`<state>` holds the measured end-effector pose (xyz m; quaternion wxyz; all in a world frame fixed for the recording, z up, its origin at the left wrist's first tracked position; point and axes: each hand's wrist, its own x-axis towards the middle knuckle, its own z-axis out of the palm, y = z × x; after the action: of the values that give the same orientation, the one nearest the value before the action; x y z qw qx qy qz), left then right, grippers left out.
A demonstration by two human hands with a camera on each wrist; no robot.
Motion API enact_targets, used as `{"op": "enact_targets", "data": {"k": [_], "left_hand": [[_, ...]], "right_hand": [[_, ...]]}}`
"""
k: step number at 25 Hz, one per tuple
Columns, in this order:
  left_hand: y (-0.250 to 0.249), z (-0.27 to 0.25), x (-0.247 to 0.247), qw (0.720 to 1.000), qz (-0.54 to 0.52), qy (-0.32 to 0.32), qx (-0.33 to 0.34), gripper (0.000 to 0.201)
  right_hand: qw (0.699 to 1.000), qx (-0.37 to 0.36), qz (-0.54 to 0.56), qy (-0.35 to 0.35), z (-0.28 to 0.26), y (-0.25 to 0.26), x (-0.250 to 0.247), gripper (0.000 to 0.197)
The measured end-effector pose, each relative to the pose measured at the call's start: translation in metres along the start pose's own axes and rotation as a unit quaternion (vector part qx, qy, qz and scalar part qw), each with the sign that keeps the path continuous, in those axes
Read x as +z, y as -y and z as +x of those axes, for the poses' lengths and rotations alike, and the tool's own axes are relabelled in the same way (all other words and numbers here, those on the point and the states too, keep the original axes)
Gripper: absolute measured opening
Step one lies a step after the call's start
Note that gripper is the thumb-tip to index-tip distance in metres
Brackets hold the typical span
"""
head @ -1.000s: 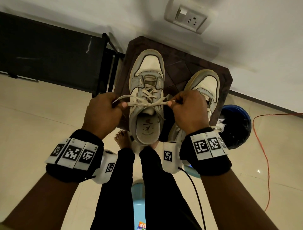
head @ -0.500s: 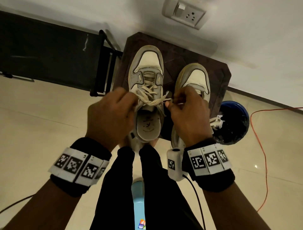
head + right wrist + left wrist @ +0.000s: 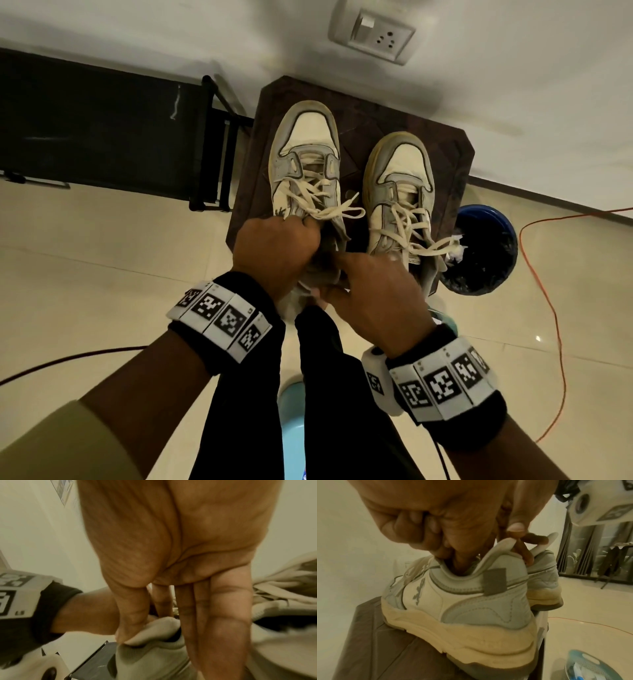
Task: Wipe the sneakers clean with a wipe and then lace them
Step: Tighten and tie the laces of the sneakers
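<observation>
Two worn white-and-grey sneakers stand side by side on a dark brown stool [image 3: 370,116], toes toward the wall. The left sneaker [image 3: 305,150] [image 3: 462,601] has its laces [image 3: 329,209] lying loose across the tongue. My left hand [image 3: 274,250] [image 3: 436,520] has curled fingers pushed into that shoe's opening, at the tongue. My right hand [image 3: 373,298] [image 3: 171,547] pinches the padded heel collar [image 3: 154,630] between thumb and forefinger. The right sneaker [image 3: 400,178] [image 3: 542,585] stands untouched, its lace ends trailing toward the stool's near edge. No wipe is in either hand.
A blue bin [image 3: 479,253] with a dark liner stands right of the stool, white scraps on its rim. An orange cable [image 3: 555,308] runs over the tiled floor. A black rack [image 3: 102,130] is at the left. A teal basket [image 3: 590,666] sits by my legs [image 3: 325,394].
Both hands let go of the lace ends they were pulling sideways. They moved back toward the heel: the left went into the shoe's opening, the right took the heel collar.
</observation>
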<state>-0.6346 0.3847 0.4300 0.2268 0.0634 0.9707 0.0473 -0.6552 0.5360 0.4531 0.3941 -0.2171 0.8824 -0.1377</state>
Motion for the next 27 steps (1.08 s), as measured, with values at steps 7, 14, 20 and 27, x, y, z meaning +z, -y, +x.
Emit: {"op": "enact_targets", "data": {"k": [7, 14, 20, 27], "left_hand": [[-0.028, 0.002, -0.029, 0.996, 0.068, 0.037, -0.039, 0.035], [-0.038, 0.004, -0.048, 0.996, 0.075, 0.057, 0.0, 0.027], [-0.036, 0.009, -0.055, 0.986, 0.139, 0.072, 0.054, 0.021], [-0.004, 0.044, -0.065, 0.996, -0.032, 0.064, 0.048, 0.021]], "right_hand": [[0.999, 0.015, 0.015, -0.045, 0.0, 0.008, 0.026, 0.022], [0.992, 0.018, 0.062, -0.112, -0.002, 0.01, 0.038, 0.025], [0.99, -0.023, 0.07, -0.119, -0.004, 0.009, 0.038, 0.037], [0.99, -0.021, 0.046, -0.13, -0.001, 0.006, 0.034, 0.03]]}}
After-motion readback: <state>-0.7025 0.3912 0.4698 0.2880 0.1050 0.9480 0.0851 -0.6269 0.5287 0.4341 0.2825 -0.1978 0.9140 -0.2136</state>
